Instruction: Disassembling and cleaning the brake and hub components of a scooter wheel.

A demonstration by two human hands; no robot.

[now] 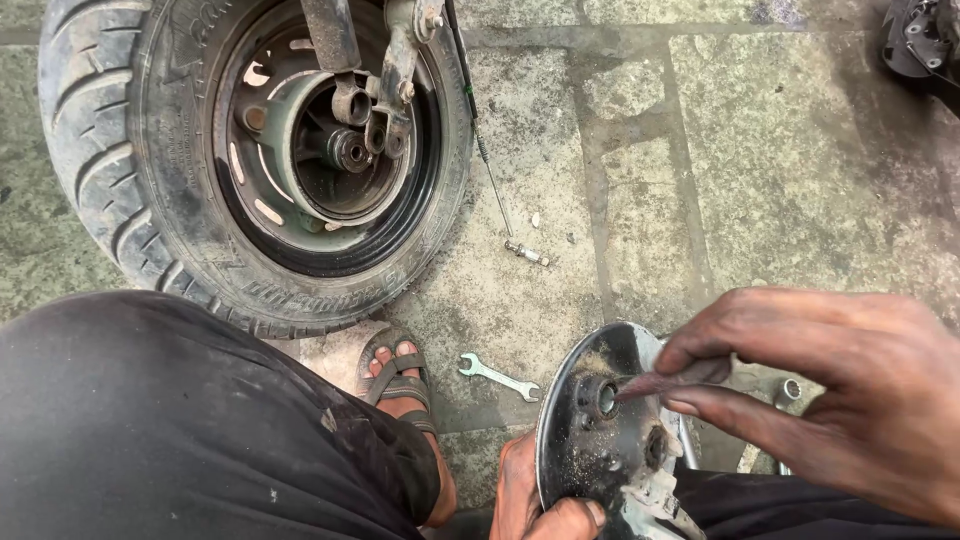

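The right hand [840, 400] pinches a thin dark pick-like tool [672, 380], its tip at the centre hole of the brake plate [600, 420]. The left hand [535, 500] is clenched on the plate's lower edge, holding it upright just off the person's knee. Rusty grit still coats the plate's face, so the cleaning looks only partly done. Left of the plate lies a spanner [498, 376]; farther beyond it stands the scooter wheel [250, 160], its drum open and the plate not yet refitted.

Round brake plate [600, 430] — grimy, dusty, held upright.
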